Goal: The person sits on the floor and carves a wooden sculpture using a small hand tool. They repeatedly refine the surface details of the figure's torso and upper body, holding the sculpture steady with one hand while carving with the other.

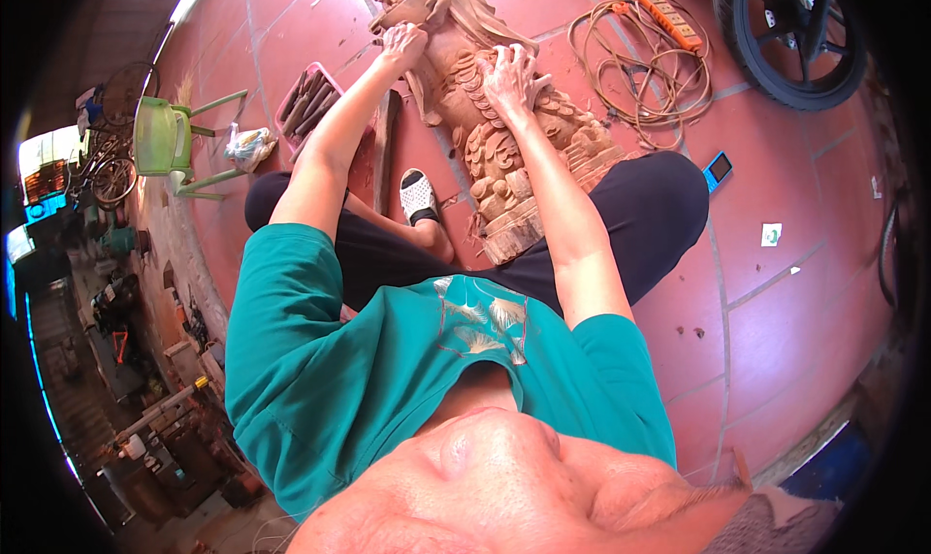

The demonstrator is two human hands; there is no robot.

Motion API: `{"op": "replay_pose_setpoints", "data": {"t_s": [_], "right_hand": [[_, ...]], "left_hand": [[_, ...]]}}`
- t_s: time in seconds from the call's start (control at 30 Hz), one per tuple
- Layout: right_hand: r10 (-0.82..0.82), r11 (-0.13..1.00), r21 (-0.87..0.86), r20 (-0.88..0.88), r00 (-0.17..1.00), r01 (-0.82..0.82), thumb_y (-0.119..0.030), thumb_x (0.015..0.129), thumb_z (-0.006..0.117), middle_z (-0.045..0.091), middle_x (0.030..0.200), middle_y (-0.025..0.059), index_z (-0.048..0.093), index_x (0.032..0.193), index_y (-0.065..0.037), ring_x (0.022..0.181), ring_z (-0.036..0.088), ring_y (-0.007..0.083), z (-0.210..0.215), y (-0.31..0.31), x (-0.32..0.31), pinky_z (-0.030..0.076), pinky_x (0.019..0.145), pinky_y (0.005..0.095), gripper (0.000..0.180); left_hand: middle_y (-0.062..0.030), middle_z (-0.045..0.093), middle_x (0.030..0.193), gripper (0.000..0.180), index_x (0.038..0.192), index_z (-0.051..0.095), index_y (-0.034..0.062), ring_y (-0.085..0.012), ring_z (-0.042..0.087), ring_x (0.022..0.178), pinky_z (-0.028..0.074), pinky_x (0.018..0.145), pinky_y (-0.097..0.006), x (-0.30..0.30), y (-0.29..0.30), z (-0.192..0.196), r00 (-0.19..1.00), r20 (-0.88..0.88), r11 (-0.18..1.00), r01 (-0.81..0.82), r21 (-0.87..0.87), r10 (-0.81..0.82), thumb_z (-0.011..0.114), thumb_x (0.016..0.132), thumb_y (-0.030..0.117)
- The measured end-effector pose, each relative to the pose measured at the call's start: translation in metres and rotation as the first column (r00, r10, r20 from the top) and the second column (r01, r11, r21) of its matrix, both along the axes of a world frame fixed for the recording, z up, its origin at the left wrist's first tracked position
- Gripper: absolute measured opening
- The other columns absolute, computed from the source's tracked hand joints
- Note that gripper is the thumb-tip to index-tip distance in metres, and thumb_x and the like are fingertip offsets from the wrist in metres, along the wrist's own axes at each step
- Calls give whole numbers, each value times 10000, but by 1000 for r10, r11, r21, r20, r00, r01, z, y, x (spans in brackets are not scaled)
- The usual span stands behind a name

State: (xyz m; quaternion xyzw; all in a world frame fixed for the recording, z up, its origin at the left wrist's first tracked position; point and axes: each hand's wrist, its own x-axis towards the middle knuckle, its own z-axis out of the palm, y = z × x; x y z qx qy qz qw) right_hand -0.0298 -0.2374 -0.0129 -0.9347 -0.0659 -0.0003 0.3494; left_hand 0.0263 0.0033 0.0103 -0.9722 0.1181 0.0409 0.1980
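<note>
A carved wooden statue (495, 152) lies on the floor between my bent legs, its head end away from me and its base near my lap. Folds, scales and rounded shapes cover its reddish-brown surface. At its upper left side, my left hand (402, 45) is closed; a small dark tip shows beside the fingers, but what they hold is hidden. My right hand (509, 81) rests on the middle of the carving with bent fingers spread apart, and no tool shows in it.
Left of the statue are a pink basket (308, 98) of tools, a wooden bar (386, 145), a plastic bag (249, 147) and a green chair (163, 137). To the right lie an orange power strip (669, 21) with coiled cord (606, 64), a wheel (800, 40) and a blue phone-like device (718, 170).
</note>
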Motion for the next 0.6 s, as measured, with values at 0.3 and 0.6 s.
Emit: {"op": "replay_pose_setpoints", "data": {"t_s": [0.3,0.6], "right_hand": [[0,1000,-7,21,1000,0,-491,933,476,375,1421,87,488,1303,-153,1363,274,344,-4,2,1,136,995,779,501],[31,999,-10,23,999,-31,-495,935,462,366,1412,120,521,1275,-135,1359,248,391,-3,4,1,160,984,783,499]], "left_hand": [[-184,650,864,160,803,674,5,-355,657,820,524,692,-451,-60,-39,-2,985,-138,964,64,-259,-103,547,709,32],[-171,654,909,188,851,693,41,-334,662,856,530,728,-432,-26,-7,-12,994,99,988,-39,-151,54,521,816,108]]}}
